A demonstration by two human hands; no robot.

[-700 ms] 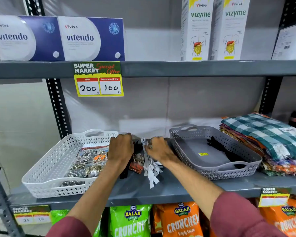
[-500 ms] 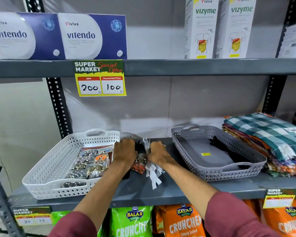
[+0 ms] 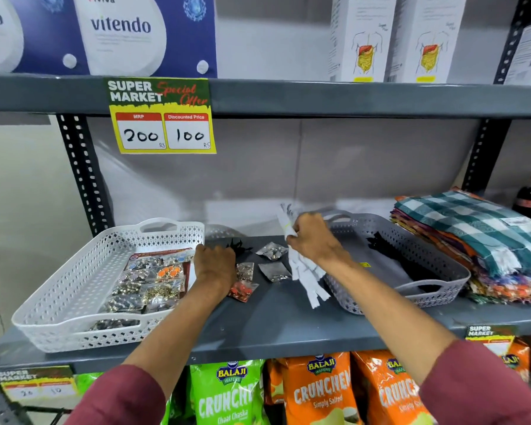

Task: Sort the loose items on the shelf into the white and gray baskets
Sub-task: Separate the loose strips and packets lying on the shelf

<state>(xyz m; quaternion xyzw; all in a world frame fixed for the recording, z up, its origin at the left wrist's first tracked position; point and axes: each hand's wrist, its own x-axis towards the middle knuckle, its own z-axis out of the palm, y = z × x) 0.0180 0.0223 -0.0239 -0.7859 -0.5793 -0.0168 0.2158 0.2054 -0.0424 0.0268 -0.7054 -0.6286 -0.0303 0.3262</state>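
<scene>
Up front, a long gray shelf. On its left end, a white basket with shiny packets lying flat inside. On its right part, a gray basket with a few black things at the back. Just past the gray basket, a pile of folded cloths.

Between the two baskets, bare shelf and both hands. Right hand up off the shelf, closed tight around a bunch of white strips. Long way of the bunch: top end sticking up behind the fist, bottom ends hanging down and toward the camera, over the near left corner of the gray basket. Gray basket just to the right of that hand, so probably only a short swing right to drop the bunch in. Worth turning the strips to lie along the basket, so no ends hang over the rim.

Left hand low on the shelf, just beside the white basket, fingers curled under. Gripping something or not: cannot tell. A small black thing at its fingertips.

Loose on the shelf between the hands, little packets: a silver packet at the back, a second silver packet nearer, a gold packet and a red packet right by the left hand. Closer to the left hand than the right, and probably meant for the white basket.
</scene>
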